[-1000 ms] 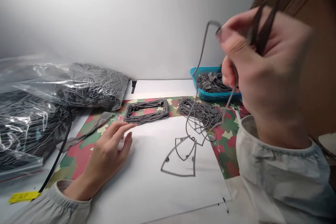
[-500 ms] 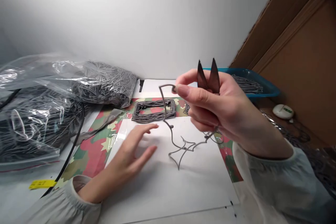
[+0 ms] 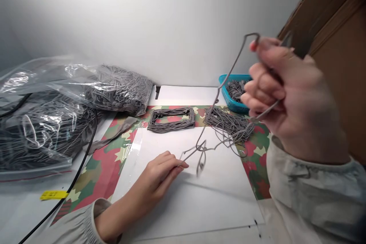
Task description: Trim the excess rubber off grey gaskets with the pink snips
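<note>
A thin, bent grey strand with small nubs (image 3: 238, 59) stretches between my hands above the white sheet (image 3: 171, 206). My right hand (image 3: 294, 91), raised at the right and blurred, closes on its upper end between thumb and forefinger. The same hand keeps a pair of dark-bladed snips (image 3: 301, 42) in its grip, blades pointing up; another length of strand runs out of the lower fingers. Low over the sheet, my left hand (image 3: 160, 173) pinches the strand's lower part. Loose branches of the strand dangle beside the left fingertips.
Behind the sheet lie a rectangular stack of grey frames (image 3: 171, 126) and a tangled grey pile (image 3: 228, 120). A blue basket (image 3: 238, 106) holds grey pieces. Clear bags of grey strands (image 3: 120, 87) fill the left, near a black cable (image 3: 82, 167). Cardboard (image 3: 340, 45) stands at right.
My right hand has moved up and to the right, drawing the strand upward with the snips still held. My left hand has gone from open to pinching the strand.
</note>
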`<action>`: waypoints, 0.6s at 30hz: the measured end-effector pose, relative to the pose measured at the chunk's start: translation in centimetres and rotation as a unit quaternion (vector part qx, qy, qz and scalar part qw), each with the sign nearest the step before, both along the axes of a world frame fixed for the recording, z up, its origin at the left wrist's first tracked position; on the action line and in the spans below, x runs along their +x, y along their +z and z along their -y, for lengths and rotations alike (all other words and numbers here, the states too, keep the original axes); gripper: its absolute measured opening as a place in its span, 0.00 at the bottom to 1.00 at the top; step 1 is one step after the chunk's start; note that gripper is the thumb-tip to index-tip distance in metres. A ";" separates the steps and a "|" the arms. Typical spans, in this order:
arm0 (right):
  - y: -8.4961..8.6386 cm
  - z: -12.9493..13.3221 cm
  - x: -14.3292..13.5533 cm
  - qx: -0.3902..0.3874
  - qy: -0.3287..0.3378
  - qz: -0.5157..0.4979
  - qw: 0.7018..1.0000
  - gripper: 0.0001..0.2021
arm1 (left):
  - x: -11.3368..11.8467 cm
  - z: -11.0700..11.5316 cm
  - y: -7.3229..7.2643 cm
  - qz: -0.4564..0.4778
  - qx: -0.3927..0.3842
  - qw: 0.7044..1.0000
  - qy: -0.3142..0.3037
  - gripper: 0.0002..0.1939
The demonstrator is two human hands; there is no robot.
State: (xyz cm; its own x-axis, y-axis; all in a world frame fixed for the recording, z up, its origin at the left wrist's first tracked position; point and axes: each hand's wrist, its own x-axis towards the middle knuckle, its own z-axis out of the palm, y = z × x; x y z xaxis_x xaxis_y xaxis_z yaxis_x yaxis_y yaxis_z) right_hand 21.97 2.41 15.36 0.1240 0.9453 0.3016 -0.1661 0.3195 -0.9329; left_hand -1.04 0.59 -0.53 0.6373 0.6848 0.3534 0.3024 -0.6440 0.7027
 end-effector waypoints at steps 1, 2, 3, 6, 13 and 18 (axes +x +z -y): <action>0.2 -0.2 0.7 0.008 -0.040 0.001 0.999 0.10 | -0.1 -0.1 0.0 0.000 0.005 1.000 0.006 0.12; 0.4 -0.4 1.3 0.015 -0.076 0.007 0.997 0.11 | -0.2 -0.2 0.0 0.000 0.010 1.000 0.010 0.12; 0.5 -0.6 1.9 0.022 -0.107 0.014 0.994 0.11 | -0.2 -0.2 -0.1 -0.002 0.014 1.000 0.013 0.12; 0.4 -1.1 3.6 0.041 -0.165 0.074 0.983 0.11 | -0.3 -0.3 -0.3 -0.007 0.022 0.999 0.021 0.12; -1.5 -2.8 5.9 -0.060 -0.159 0.444 0.880 0.06 | -0.7 -0.3 0.0 -0.042 0.055 0.996 0.046 0.08; -3.5 -4.4 7.1 -0.126 -0.111 0.628 0.760 0.08 | -1.2 -0.8 0.0 -0.050 0.109 0.986 0.118 0.06</action>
State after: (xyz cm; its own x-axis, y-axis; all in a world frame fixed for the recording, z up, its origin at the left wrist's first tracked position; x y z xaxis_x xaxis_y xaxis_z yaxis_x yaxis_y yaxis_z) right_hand 29.06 6.86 11.91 0.0532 0.9905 0.1264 0.9375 -0.0060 -0.3479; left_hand -2.22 1.43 -0.52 0.5080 0.7335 0.4516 0.5235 -0.6792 0.5144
